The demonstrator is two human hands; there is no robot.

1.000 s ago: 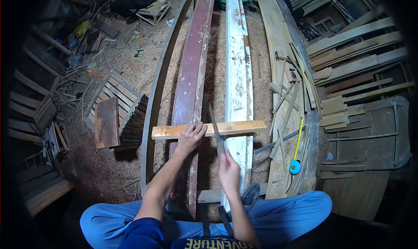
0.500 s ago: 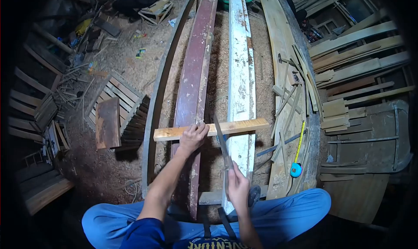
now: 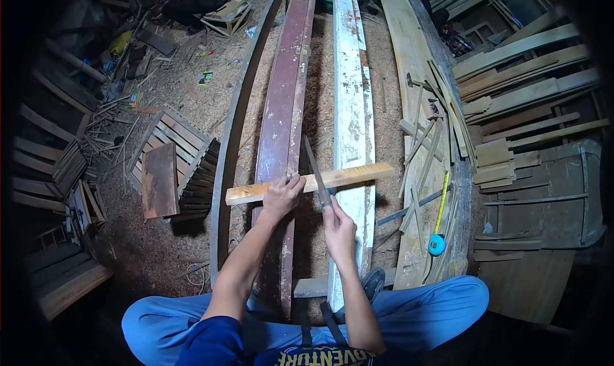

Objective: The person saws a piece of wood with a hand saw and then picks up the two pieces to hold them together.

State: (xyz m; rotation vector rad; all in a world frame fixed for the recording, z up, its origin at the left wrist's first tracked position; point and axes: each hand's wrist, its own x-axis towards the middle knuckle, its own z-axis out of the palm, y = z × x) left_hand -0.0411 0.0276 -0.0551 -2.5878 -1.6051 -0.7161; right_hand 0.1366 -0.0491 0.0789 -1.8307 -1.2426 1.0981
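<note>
A short wooden batten (image 3: 358, 175) lies crosswise over a red painted beam (image 3: 279, 123) and a white painted beam (image 3: 349, 123). My left hand (image 3: 282, 196) is closed on the batten, above the red beam, with the fingers curled over its far edge. My right hand (image 3: 339, 228) grips a handsaw (image 3: 313, 160) at its near end. The saw's narrow dark blade slants away from me across the batten, over the gap between the beams, just right of my left hand. Its teeth are too small to make out, and my right fingers hide the handle.
A plank bench (image 3: 412, 59) on the right carries loose wood strips, a hammer (image 3: 417, 83) and an extended tape measure (image 3: 437, 244). At left stands a slatted crate (image 3: 185, 132) with a board on it. Stacked boards (image 3: 531, 78) lie far right. Wood shavings cover the floor.
My right hand and the saw have moved forward and slightly left, so more blade reaches past the batten. The batten's right end has shifted slightly away from me. My left hand stays on it.
</note>
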